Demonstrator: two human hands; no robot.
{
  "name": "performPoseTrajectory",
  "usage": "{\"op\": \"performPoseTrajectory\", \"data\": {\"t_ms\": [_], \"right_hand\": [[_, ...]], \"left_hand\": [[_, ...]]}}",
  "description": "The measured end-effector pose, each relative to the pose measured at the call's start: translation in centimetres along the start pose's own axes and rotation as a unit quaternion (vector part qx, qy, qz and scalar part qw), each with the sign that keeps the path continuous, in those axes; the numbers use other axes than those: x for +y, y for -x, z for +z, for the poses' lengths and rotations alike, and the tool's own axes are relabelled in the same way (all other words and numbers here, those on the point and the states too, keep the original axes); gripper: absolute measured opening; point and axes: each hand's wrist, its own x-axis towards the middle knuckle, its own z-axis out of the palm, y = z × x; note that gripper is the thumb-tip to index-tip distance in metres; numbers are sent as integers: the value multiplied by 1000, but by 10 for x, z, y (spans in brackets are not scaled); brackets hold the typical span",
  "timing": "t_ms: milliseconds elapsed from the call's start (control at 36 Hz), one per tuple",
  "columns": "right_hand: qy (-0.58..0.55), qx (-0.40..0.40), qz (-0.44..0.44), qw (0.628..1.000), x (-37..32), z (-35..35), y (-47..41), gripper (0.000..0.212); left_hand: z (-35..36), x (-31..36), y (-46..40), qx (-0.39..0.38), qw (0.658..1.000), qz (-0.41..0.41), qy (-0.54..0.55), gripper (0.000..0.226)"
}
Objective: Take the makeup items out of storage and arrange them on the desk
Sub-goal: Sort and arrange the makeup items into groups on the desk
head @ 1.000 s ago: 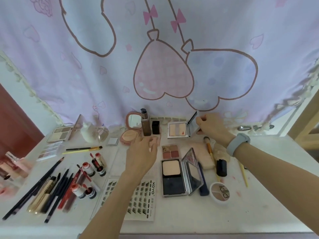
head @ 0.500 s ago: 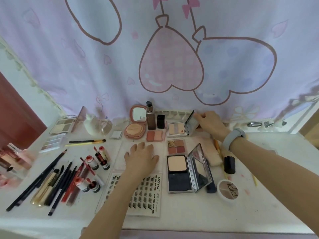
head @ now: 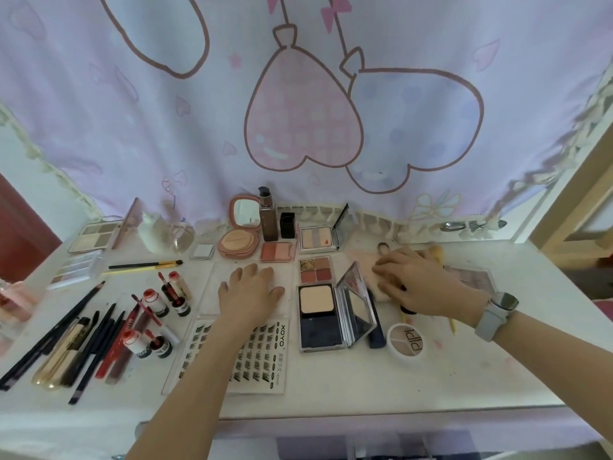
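1. White desk (head: 331,386) carries the makeup: I count two open mirrored compacts, the black powder compact (head: 321,317) at centre and the pink cushion compact (head: 239,239) farther back.
2. My left hand (head: 250,292) lies flat, fingers spread, gripping nothing, just beyond the lash card (head: 252,355).
3. My right hand (head: 421,282) rests on a pale sponge (head: 361,260) to the right; whether it grips, I cannot tell.
4. One round pot (head: 407,340) sits near it.

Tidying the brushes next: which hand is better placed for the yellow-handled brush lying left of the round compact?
Left. The left hand rests flat nearest the brush; the right hand is busy far across.
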Motion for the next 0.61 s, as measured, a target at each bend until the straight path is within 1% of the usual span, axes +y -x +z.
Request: {"op": "performPoseTrajectory", "data": {"t_ms": [83, 194, 278, 333, 500, 611], "right_hand": [[45, -15, -14, 999, 3, -1, 7, 46], [77, -69, -17, 994, 4, -5, 8, 62], [99, -81, -22, 992, 0, -9, 4, 71], [119, -76, -26, 990, -4, -10, 0, 68], [200, -54, -64, 976, -12, -15, -4, 47], [210, -29, -56, 976, -11, -18, -2, 38]], "left_hand": [[0, 0, 0, -2, 1000, -2, 4, 48], [0, 0, -1, -4, 1000, -4, 7, 49], [1, 0, -2, -6, 1000, -8, 11, 50], [1, 0, -2, -5, 1000, -8, 11, 49], [0, 0, -1, -9, 1000, -9, 11, 50], [-1, 2, -3, 4, 1000, -13, 24, 48]]}}
